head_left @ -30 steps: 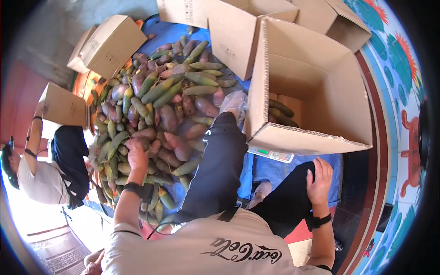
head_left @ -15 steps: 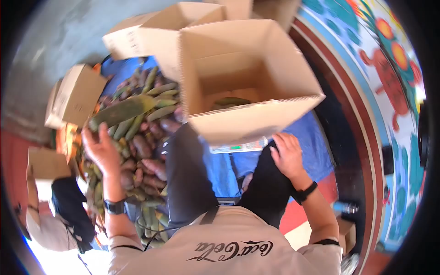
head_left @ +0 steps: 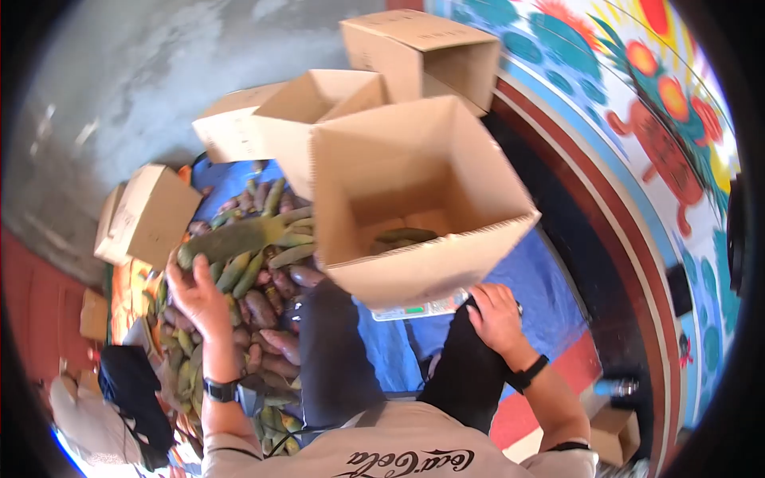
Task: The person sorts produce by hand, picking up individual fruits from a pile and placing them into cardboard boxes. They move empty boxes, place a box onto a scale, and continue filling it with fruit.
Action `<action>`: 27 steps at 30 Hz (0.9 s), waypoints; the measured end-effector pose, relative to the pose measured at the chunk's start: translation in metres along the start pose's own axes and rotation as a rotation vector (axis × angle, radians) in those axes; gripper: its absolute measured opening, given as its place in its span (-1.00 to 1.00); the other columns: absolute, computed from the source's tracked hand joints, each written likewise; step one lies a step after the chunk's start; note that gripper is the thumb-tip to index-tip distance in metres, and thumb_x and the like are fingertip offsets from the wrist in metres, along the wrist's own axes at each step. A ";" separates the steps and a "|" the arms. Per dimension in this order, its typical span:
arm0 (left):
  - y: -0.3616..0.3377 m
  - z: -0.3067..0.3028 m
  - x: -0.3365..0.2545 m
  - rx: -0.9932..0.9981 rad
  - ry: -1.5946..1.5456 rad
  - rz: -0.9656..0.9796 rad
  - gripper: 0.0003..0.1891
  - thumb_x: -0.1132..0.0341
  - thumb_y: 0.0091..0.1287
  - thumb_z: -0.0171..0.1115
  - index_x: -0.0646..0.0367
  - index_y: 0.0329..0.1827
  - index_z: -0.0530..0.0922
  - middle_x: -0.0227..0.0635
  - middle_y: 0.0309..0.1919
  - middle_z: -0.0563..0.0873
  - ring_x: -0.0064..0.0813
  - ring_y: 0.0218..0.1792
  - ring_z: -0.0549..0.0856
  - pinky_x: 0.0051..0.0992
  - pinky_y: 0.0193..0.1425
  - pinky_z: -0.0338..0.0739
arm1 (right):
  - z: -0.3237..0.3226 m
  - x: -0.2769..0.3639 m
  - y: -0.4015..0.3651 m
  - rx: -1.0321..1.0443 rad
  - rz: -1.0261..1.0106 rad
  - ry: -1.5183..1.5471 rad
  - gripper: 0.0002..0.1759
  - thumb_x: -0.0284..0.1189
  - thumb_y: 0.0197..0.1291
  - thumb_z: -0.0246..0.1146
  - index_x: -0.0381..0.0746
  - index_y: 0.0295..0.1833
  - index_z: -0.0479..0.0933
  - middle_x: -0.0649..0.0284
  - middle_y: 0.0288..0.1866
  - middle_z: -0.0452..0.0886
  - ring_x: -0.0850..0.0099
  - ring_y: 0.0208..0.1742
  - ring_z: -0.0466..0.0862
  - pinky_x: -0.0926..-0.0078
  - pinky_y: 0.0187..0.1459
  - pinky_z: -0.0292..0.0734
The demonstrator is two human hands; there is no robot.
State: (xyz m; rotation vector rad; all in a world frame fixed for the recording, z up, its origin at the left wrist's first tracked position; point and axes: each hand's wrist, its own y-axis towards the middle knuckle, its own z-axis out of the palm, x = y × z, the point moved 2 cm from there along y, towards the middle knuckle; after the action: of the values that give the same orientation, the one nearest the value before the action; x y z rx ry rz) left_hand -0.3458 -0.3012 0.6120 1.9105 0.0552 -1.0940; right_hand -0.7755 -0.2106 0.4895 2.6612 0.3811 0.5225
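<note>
A large green cucumber-like vegetable (head_left: 227,241) lies over a pile of smaller vegetables (head_left: 259,307). My left hand (head_left: 198,301) holds its left end, the fingers curled against it. Near the right edge of a digital scale (head_left: 422,308), my right hand (head_left: 500,321) rests on my knee, thumb apart and nothing visible in it. A tall open cardboard box (head_left: 422,263) stands on the scale, with a few green vegetables (head_left: 404,237) at its bottom.
More cardboard boxes (head_left: 422,32) stand behind, and another (head_left: 151,211) is at the left. Blue sheeting (head_left: 530,279) covers the floor. A person (head_left: 88,414) is at the lower left. The painted wall (head_left: 550,48) runs along the right.
The view has shifted, so the boxes, pile and both hands sit lower in the picture. My left hand still holds the large vegetable, and my right hand stays on my knee.
</note>
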 end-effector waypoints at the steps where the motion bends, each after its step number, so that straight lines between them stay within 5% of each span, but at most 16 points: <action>1: 0.000 0.005 -0.015 -0.027 -0.015 -0.005 -0.68 0.35 0.36 0.16 0.39 0.08 0.47 -0.10 -0.12 0.62 -0.36 -0.14 0.58 -0.40 0.00 0.47 | 0.004 0.000 -0.001 -0.006 -0.009 -0.002 -0.54 -0.50 -0.11 0.36 -0.26 0.00 0.47 0.10 -0.05 0.53 0.12 -0.02 0.52 0.18 0.08 0.39; 4: 0.000 0.014 -0.065 -0.069 0.118 0.079 -0.66 0.45 0.27 0.18 0.34 0.10 0.47 -0.16 -0.08 0.61 -0.33 -0.13 0.58 -0.37 0.08 0.44 | 0.005 0.004 0.002 -0.011 -0.019 -0.001 -0.54 -0.53 -0.10 0.34 -0.27 0.02 0.47 0.07 -0.03 0.53 0.07 -0.01 0.50 0.14 0.08 0.37; 5: 0.002 0.021 -0.077 -0.062 0.126 0.196 -0.66 0.47 0.25 0.18 0.32 0.10 0.47 -0.20 -0.10 0.59 -0.40 -0.15 0.58 -0.41 -0.01 0.48 | 0.007 0.002 0.001 -0.008 -0.026 -0.012 -0.53 -0.54 -0.09 0.33 -0.28 0.03 0.47 0.06 -0.03 0.53 0.05 -0.01 0.50 0.14 0.09 0.36; 6: -0.001 0.031 -0.066 -0.024 -0.049 0.052 -0.67 0.50 0.23 0.19 0.30 0.07 0.48 -0.25 -0.18 0.56 -0.49 -0.19 0.56 -0.49 -0.13 0.50 | 0.008 0.002 0.000 -0.001 -0.031 -0.014 -0.53 -0.55 -0.08 0.32 -0.29 0.04 0.46 0.04 -0.03 0.53 0.04 0.00 0.49 0.13 0.09 0.36; 7: 0.000 0.038 -0.075 0.020 -0.069 0.129 -0.66 0.53 0.21 0.19 0.28 0.07 0.47 -0.29 -0.18 0.52 -0.56 -0.22 0.55 -0.55 -0.20 0.51 | 0.009 0.002 -0.001 0.007 -0.028 -0.025 -0.53 -0.55 -0.06 0.30 -0.31 0.05 0.46 0.02 -0.03 0.52 0.02 0.00 0.48 0.12 0.10 0.35; 9: -0.007 0.061 -0.084 0.094 -0.143 0.224 -0.58 0.51 0.16 0.26 0.27 0.11 0.43 -0.26 -0.08 0.50 -0.45 -0.20 0.57 -0.49 -0.17 0.53 | 0.012 0.000 -0.002 0.011 -0.068 -0.004 -0.53 -0.55 -0.05 0.29 -0.32 0.06 0.45 0.01 -0.03 0.52 0.02 0.00 0.48 0.12 0.10 0.35; 16: -0.038 0.135 -0.092 0.510 -0.228 0.199 -0.60 0.42 0.11 0.33 0.33 -0.01 0.43 0.06 -0.18 0.56 0.12 -0.12 0.56 -0.19 -0.08 0.49 | 0.017 -0.007 -0.007 0.029 -0.056 -0.056 -0.55 -0.54 0.01 0.27 -0.36 0.08 0.44 -0.02 -0.04 0.51 0.01 0.00 0.47 0.11 0.09 0.35; 23: -0.059 0.153 -0.077 0.896 0.146 0.285 -0.59 0.23 0.15 0.27 0.26 0.02 0.52 0.05 -0.13 0.63 0.03 -0.11 0.62 -0.14 -0.01 0.52 | 0.009 0.004 0.000 0.002 -0.035 -0.019 -0.63 -0.52 -0.03 0.30 -0.30 -0.04 0.50 0.05 -0.12 0.56 0.05 -0.07 0.52 0.15 0.04 0.39; 24: -0.056 0.155 -0.076 0.938 0.164 0.233 -0.66 0.24 0.16 0.24 0.21 -0.04 0.58 0.01 -0.16 0.66 0.00 -0.14 0.65 -0.16 -0.05 0.55 | 0.004 0.008 0.004 0.012 -0.007 -0.013 -0.65 -0.52 -0.05 0.31 -0.28 -0.06 0.51 0.07 -0.13 0.58 0.07 -0.09 0.54 0.16 0.03 0.40; 25: -0.052 0.157 -0.079 0.987 0.270 0.390 -0.78 0.32 0.19 0.20 0.19 -0.15 0.63 -0.05 -0.20 0.68 -0.05 -0.17 0.67 -0.20 -0.10 0.57 | 0.002 0.009 0.005 -0.004 0.005 -0.022 -0.66 -0.50 -0.09 0.33 -0.26 -0.11 0.51 0.10 -0.15 0.58 0.11 -0.08 0.55 0.20 0.01 0.43; 27: -0.056 0.152 -0.083 0.834 0.155 0.436 -0.84 0.42 0.21 0.20 0.22 -0.19 0.65 -0.07 -0.26 0.70 -0.04 -0.23 0.68 -0.25 -0.12 0.58 | 0.009 -0.001 -0.005 -0.018 0.000 0.005 -0.67 -0.47 -0.12 0.34 -0.24 -0.16 0.49 0.12 -0.20 0.57 0.14 -0.11 0.56 0.23 0.00 0.45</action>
State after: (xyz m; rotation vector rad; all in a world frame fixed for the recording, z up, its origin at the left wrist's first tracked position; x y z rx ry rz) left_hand -0.5216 -0.3470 0.6022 2.5580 -0.8077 -0.7046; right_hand -0.7736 -0.2098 0.4790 2.6435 0.3760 0.5303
